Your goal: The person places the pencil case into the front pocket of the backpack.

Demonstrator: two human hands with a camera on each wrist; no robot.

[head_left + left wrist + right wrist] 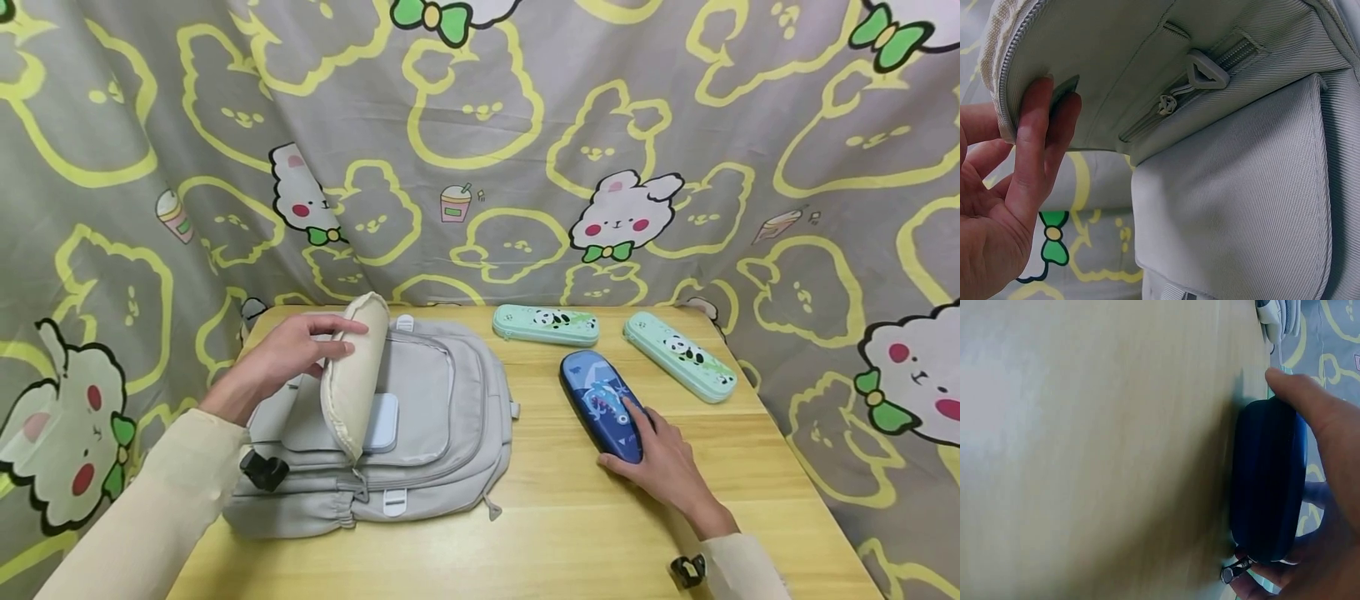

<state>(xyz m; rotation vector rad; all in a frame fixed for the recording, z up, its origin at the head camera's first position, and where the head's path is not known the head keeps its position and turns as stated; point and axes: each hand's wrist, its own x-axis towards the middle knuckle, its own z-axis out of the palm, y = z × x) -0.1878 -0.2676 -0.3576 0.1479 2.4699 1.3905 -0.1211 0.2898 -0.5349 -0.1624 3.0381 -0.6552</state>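
Note:
A grey backpack (pixel 468 400) lies on the wooden table, its front flap (pixel 358 375) raised. My left hand (pixel 318 337) holds that flap by its edge, thumb on one side and fingers on the other; in the left wrist view the flap's inner side shows a zip with a triangular pull (pixel 1207 72). A pale blue rounded rectangular thing (pixel 384 423) shows beside the flap. My right hand (pixel 667 458) grips the near end of a dark blue pencil case (pixel 600 400) with a shark picture. In the right wrist view, thumb and fingers span the case's end (pixel 1266 481), beside its zip pull (pixel 1235 572).
Two mint-green panda pencil cases, one at the back (pixel 546 325) and one farther right (pixel 681 357), lie beyond the blue case. A patterned curtain (pixel 495 150) hangs behind and on both sides of the table (pixel 525 542).

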